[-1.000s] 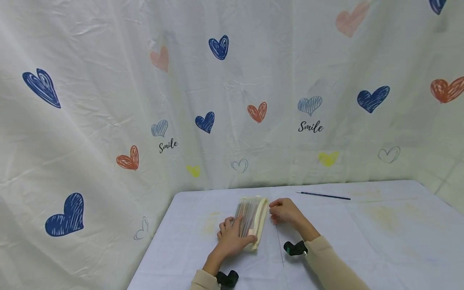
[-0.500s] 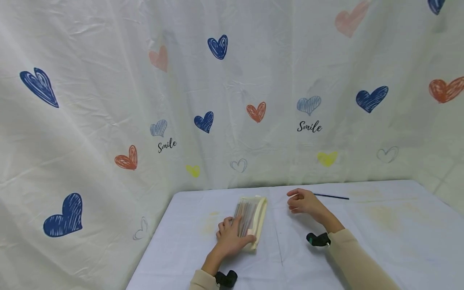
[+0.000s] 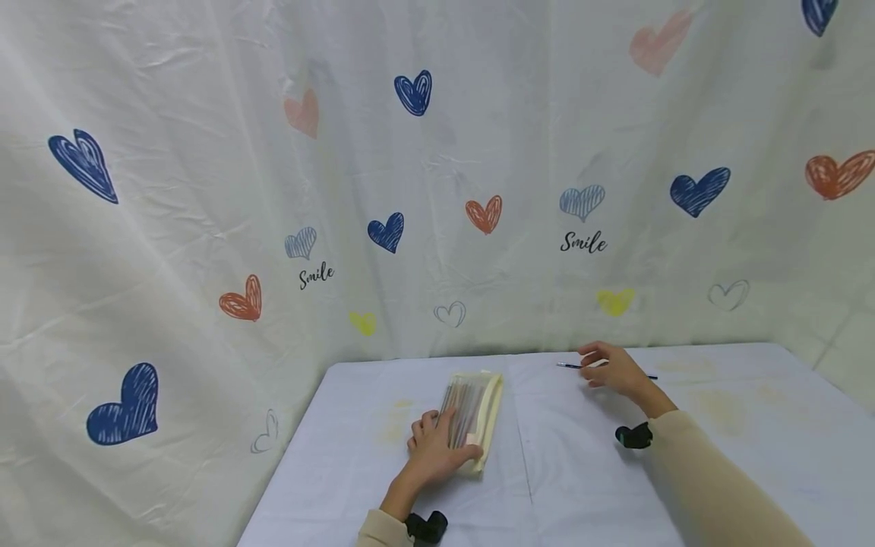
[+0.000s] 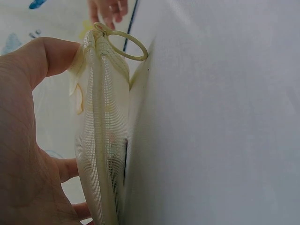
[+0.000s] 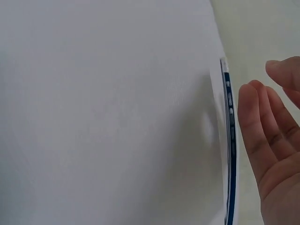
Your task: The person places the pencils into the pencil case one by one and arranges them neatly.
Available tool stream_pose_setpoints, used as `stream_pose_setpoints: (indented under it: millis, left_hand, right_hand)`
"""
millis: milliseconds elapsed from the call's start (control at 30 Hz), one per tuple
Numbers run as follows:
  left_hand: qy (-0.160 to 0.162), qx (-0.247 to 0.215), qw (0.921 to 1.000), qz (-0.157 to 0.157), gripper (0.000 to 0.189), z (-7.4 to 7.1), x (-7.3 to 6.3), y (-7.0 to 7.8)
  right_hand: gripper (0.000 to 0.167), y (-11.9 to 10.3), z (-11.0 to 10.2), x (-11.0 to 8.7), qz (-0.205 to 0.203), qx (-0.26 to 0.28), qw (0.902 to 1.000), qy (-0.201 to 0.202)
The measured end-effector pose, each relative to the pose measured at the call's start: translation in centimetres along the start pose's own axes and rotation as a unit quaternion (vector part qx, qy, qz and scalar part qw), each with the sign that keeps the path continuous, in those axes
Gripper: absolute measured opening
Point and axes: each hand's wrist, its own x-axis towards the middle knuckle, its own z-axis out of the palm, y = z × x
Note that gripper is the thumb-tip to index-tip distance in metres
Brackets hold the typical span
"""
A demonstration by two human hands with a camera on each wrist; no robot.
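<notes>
In the head view a cream mesh zip pencil case lies on the table, several thin sticks showing through its clear top. My left hand rests across it, fingers spread over the left side and the thumb near its lower right edge. The left wrist view shows the thumb touching the case beside the zip end, where a cream loop hangs. My right hand hovers over a dark blue pencil. In the right wrist view its fingers stay loosely bent, with a gap to the pencil.
A white cloth covers the table, with faint yellowish stains on it. Behind its far edge hangs a white curtain printed with hearts. Each wrist wears a small black camera.
My right hand has moved away from the case, to the right and back, and is now over the pencil. The left hand and the case have stayed in place.
</notes>
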Motion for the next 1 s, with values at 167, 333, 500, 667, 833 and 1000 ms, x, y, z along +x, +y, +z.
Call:
stream_pose_setpoints:
  millis: [167, 333, 500, 667, 833, 1000]
  left_hand:
    - [0.002, 0.005, 1.0000, 0.005, 0.094, -0.1, -0.1, 0.1]
    - [0.004, 0.006, 1.0000, 0.007, 0.094, 0.0, 0.0, 0.1]
    - [-0.001, 0.010, 0.9999, 0.003, 0.096, 0.0, -0.1, 0.0]
    - [-0.004, 0.011, 0.9999, 0.001, 0.097, -0.1, 0.0, 0.0]
    - [-0.010, 0.016, 0.9998, -0.008, 0.097, -0.1, 0.2, 0.0]
    - [-0.010, 0.014, 0.9998, -0.007, 0.097, -0.2, 0.1, 0.2]
  right_hand:
    - [0.044, 0.5, -1.3, 0.1, -0.010, -0.087, 0.9959, 0.021]
    - [0.040, 1.3, -2.2, -0.1, -0.026, -0.145, 0.9884, 0.038]
    - [0.037, 2.0, -2.9, 0.0, -0.019, -0.176, 0.9834, 0.041]
    - [0.036, 2.4, -3.3, 0.2, -0.006, -0.205, 0.9778, 0.041]
    - [0.036, 2.6, -3.5, 0.4, -0.013, -0.215, 0.9759, 0.037]
    - [0.035, 2.9, -3.6, 0.8, -0.005, -0.208, 0.9780, 0.018]
